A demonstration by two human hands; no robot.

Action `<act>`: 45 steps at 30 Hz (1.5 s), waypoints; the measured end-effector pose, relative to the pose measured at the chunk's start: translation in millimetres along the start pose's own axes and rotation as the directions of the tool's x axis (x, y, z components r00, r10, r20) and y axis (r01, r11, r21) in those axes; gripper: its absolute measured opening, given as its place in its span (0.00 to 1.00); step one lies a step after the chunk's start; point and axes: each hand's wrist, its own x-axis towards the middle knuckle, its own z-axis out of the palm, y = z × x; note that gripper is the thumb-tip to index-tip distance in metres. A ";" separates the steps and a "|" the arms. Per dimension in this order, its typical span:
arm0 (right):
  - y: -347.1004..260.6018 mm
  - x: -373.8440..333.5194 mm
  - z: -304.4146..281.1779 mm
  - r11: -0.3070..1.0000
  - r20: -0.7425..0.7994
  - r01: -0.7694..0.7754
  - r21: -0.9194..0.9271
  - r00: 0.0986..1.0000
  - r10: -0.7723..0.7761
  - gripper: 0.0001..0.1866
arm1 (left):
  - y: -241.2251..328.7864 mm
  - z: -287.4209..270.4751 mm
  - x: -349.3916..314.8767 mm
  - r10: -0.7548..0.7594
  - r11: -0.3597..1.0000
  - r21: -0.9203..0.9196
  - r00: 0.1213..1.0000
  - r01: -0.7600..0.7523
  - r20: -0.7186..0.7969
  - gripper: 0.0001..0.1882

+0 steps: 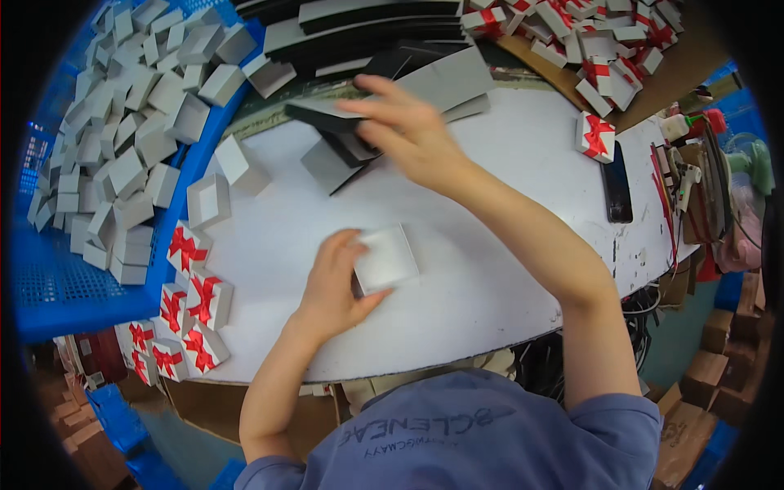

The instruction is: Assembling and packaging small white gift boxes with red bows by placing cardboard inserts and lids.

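Note:
My left hand (328, 282) grips a small white square box half (387, 260) by its side, with the box's hollow facing up over the white table. Above and slightly to the right, my right hand (412, 135) is a little blurred, its other fingers spread. Between its thumb and index finger is the end of a thin grey and black foam sheet (314, 113). Under that hand, more grey and black pieces (328, 163) lie loosely on the table. Two plain white box halves (209, 200) stand to the left of my hands.
A blue basket (90, 306) heaped with white box halves stands at left. Several boxes with red bows (208, 300) sit near it. Grey and black sheets (380, 20) are stacked at the back. A bowed box (595, 137) and a phone (617, 184) lie at right, below a cardboard tray (653, 98).

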 end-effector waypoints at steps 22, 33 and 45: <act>62.2 -117.5 -236.1 0.090 -0.259 -0.325 -0.942 0.868 0.424 0.34 | 9.0 -4.7 -3.0 0.120 0.991 0.028 0.974 -0.127 0.193 0.16; 46.2 -110.6 -207.2 0.415 -0.051 -0.203 -0.887 0.935 0.350 0.37 | 14.5 -11.6 -9.0 0.175 0.952 0.205 0.954 -0.226 0.242 0.14; -56.2 -123.0 -26.4 0.870 0.530 0.278 -0.408 0.848 -0.022 0.40 | 10.5 15.5 11.2 0.203 0.977 0.044 0.970 -0.210 0.131 0.45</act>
